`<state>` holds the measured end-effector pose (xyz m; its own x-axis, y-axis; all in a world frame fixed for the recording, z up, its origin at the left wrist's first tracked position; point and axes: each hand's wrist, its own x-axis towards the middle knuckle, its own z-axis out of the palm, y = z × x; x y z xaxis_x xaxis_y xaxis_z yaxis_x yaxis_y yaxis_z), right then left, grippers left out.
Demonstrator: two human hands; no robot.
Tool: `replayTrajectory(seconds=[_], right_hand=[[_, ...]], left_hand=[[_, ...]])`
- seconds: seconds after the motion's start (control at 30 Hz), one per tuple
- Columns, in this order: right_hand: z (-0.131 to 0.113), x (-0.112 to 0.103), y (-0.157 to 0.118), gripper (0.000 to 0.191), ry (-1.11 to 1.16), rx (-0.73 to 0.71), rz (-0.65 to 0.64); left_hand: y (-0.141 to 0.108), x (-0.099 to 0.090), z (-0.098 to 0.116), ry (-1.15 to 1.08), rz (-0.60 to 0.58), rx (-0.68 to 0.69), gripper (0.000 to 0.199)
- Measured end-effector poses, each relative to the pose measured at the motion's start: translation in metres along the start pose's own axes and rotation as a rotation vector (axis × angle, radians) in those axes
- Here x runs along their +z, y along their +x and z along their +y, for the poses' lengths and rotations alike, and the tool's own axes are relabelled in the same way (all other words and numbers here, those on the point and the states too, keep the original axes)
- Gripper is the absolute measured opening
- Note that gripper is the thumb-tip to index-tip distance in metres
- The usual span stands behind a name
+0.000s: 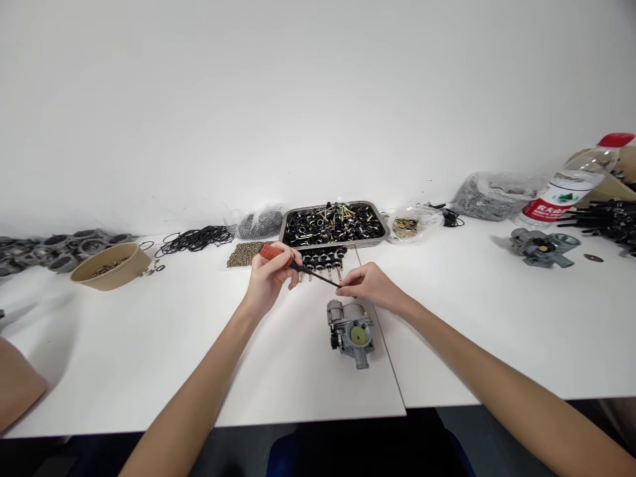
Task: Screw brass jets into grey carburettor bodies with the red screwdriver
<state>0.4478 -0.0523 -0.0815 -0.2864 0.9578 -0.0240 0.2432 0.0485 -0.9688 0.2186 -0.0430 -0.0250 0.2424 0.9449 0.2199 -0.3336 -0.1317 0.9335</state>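
Observation:
My left hand [268, 278] grips a small screwdriver [272, 252] by its red handle; the dark shaft slants right and down. My right hand [368, 285] pinches the shaft's tip just above a grey metal carburetor [350, 331] that sits on the white table [149, 344]. The pinch hides whether a small part is in the right fingers.
A metal tray [332, 207] of black and brass parts, a row of small plungers [322, 258], brass bits [243, 254], black O-rings [196, 238], a tan bowl [112, 265], grey castings [59, 245], bags [497, 193], a water bottle [571, 185], a second carburetor [541, 246]. A person's arm [17, 384] at left.

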Motion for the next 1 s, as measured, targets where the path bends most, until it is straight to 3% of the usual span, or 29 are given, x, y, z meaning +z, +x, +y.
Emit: replayTrajectory(seconds=[0.17,0.3,0.37,0.57,0.7,0.87,0.93,1.0], right_hand=[[-0.012,-0.011,-0.005,0.025,0.195,0.060,-0.050],[-0.020,-0.014,-0.008,0.024,0.216,0.045,-0.088],[-0.022,-0.012,-0.010,0.024,0.233,0.036,-0.112],[-0.019,-0.006,-0.014,0.025,0.320,0.019,-0.165],[-0.019,-0.014,-0.012,0.031,0.219,-0.102,-0.280],[-0.034,-0.031,-0.020,0.078,-0.001,-0.271,-0.651],[-0.040,-0.031,-0.026,0.087,-0.079,-0.302,-0.720],[-0.043,-0.026,-0.031,0.087,-0.152,-0.329,-0.733]], left_hand=[[0.018,0.025,0.026,0.057,-0.199,0.033,0.025],[0.038,0.048,0.044,0.154,-0.407,0.026,0.027],[0.041,0.057,0.048,0.171,-0.454,0.021,0.027],[0.030,0.066,0.056,0.093,-0.387,0.047,0.026],[0.025,0.062,0.064,0.079,-0.276,-0.012,0.023],[0.024,0.054,0.074,0.021,0.004,-0.161,0.019],[0.022,0.053,0.078,0.015,0.015,-0.146,0.020],[0.020,0.053,0.082,0.046,-0.055,-0.092,0.022]])
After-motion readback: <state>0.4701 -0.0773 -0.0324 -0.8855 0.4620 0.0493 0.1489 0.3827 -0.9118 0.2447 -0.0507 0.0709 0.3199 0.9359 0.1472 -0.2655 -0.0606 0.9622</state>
